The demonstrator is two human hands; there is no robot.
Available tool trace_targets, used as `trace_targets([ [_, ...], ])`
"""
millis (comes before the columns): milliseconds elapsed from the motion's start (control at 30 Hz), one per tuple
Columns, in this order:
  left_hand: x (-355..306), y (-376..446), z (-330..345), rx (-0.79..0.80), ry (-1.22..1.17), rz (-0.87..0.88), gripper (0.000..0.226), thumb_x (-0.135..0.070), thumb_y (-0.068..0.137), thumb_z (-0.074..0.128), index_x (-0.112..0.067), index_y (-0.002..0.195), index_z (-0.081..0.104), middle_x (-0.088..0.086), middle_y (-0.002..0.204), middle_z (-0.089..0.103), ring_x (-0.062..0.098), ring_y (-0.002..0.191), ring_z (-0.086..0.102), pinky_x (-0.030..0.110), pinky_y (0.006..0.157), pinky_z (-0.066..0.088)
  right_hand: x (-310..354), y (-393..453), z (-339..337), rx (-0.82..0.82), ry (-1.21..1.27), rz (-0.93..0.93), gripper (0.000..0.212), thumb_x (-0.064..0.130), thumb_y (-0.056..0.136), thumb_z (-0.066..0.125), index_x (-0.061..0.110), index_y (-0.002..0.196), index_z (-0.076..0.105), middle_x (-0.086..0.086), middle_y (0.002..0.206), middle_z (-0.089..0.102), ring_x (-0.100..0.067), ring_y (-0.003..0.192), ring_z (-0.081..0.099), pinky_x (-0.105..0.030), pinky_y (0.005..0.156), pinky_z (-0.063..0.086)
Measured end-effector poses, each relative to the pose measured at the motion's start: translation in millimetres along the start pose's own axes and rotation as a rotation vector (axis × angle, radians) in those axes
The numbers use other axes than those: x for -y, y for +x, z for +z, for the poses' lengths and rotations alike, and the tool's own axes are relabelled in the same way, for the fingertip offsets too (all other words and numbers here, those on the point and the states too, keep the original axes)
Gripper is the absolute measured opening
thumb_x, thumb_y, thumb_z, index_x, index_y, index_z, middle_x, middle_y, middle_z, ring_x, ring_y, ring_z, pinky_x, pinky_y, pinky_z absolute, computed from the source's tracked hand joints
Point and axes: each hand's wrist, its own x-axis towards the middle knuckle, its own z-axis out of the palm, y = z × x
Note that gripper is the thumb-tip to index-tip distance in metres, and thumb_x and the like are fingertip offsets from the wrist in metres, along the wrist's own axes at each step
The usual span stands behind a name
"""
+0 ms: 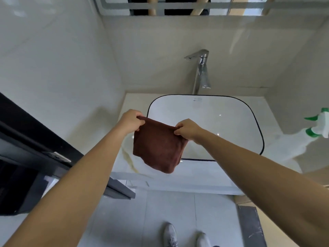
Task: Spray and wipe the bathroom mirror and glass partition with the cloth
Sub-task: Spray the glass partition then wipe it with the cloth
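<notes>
Fingers, left hand (130, 120): curled over and pinching the upper left corner of the folded dark reddish-brown terry cloth (158, 148).

Fingers, right hand (187, 129): curled likewise, pinching the upper right corner; top edge drawn fairly taut between the two hands.

Cloth: held in the air over the near left corner of the white rectangular basin with thin black rim (256, 122), hanging free below the grip and touching nothing else. Appears soft, limp and light; it sags at the lower corner, so it should fold or bunch readily. Napped surface, not likely to slip. Probably best gathered into a flat pad under one palm for wiping.

White plastic spray bottle with green trigger (318, 125): to the right of the basin, at the frame edge, in neither hand. What it stands on cannot be told.

Chrome tap (202, 72): behind the basin.

Pale marble-look counter (160, 177): under the basin.

Frosted-border wall mirror (231, 8): above the basin, beyond the tap, lower edge only in view.

Grey shoes (170, 234): on the tiled floor before the basin.
</notes>
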Motion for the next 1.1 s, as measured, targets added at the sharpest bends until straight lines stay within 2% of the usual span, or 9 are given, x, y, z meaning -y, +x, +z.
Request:
trace_targets([
  [200,-17,13,3,-0.055,-0.128,-0.012,0.026,-0.001,0.091,0.050,-0.015,0.106,0.066,-0.001,0.091,0.063,0.022,0.065,0.068,0.028,0.061,0.053,-12,5,0,-0.177,0.111,0.090,0.017,0.009,0.088,0.059,0.013,0.095,0.074,0.002,0.093,0.069,-0.018,0.092,0.063,-0.028,0.076,0.049],
  [267,-29,19,3,-0.109,-0.139,0.057,0.026,-0.004,0.093,0.049,-0.013,0.112,0.066,0.001,0.099,0.065,0.027,0.074,0.072,0.031,0.073,0.055,-15,3,-11,-0.262,0.156,0.110,0.017,0.012,0.089,0.058,0.015,0.098,0.072,-0.003,0.100,0.072,-0.022,0.096,0.067,-0.029,0.078,0.052],
  [433,-82,31,12,-0.138,-0.166,0.247,0.022,-0.015,0.100,0.049,-0.012,0.112,0.068,0.003,0.108,0.065,0.024,0.079,0.072,0.032,0.069,0.052,-20,-16,-54,-0.467,0.270,0.116,0.022,0.013,0.092,0.053,0.014,0.107,0.069,-0.004,0.098,0.068,-0.021,0.088,0.062,-0.024,0.068,0.045],
  [533,-130,35,27,-0.090,-0.183,0.338,0.023,-0.012,0.101,0.047,-0.008,0.108,0.068,0.010,0.106,0.068,0.030,0.082,0.073,0.040,0.079,0.056,-29,-32,-81,-0.567,0.309,0.119,0.023,0.013,0.093,0.050,0.016,0.107,0.069,-0.006,0.099,0.068,-0.023,0.091,0.064,-0.023,0.068,0.044],
  [667,-197,39,57,-0.051,-0.145,0.470,0.024,-0.014,0.101,0.048,-0.007,0.108,0.070,0.013,0.097,0.071,0.030,0.080,0.070,0.038,0.080,0.054,-48,-58,-120,-0.722,0.331,0.132,0.026,0.010,0.093,0.048,0.017,0.108,0.068,-0.008,0.101,0.069,-0.026,0.093,0.063,-0.025,0.062,0.047],
  [767,-246,40,88,0.009,-0.162,0.533,0.025,-0.015,0.102,0.047,-0.008,0.113,0.069,0.018,0.103,0.072,0.033,0.089,0.071,0.038,0.082,0.052,-66,-85,-150,-0.882,0.315,0.127,0.031,0.006,0.091,0.048,0.014,0.113,0.069,-0.008,0.113,0.070,-0.026,0.106,0.063,-0.027,0.083,0.048],
  [900,-305,31,138,0.110,-0.140,0.617,0.026,-0.016,0.103,0.047,-0.008,0.112,0.070,0.019,0.106,0.073,0.033,0.091,0.072,0.043,0.087,0.054,-100,-138,-191,-1.136,0.333,0.144,0.038,-0.001,0.087,0.045,0.009,0.117,0.067,-0.008,0.118,0.069,-0.024,0.110,0.062,-0.023,0.086,0.043],
  [1000,-339,15,182,0.267,-0.110,0.611,0.027,-0.016,0.103,0.045,-0.016,0.085,0.066,0.024,0.107,0.070,0.036,0.095,0.071,0.046,0.089,0.054,-141,-172,-209,-1.292,0.352,0.252,0.038,-0.004,0.084,0.045,0.007,0.116,0.061,-0.010,0.119,0.063,-0.027,0.109,0.058,-0.025,0.081,0.038],
  [1100,-360,-2,230,0.487,-0.109,0.481,0.033,-0.030,0.105,0.040,-0.005,0.098,0.061,0.030,0.112,0.065,0.040,0.107,0.066,0.050,0.097,0.052,-186,-187,-208,-1.248,0.346,0.464,0.040,-0.001,0.085,0.052,0.006,0.124,0.056,-0.012,0.127,0.058,-0.030,0.116,0.055,-0.027,0.084,0.038],
])
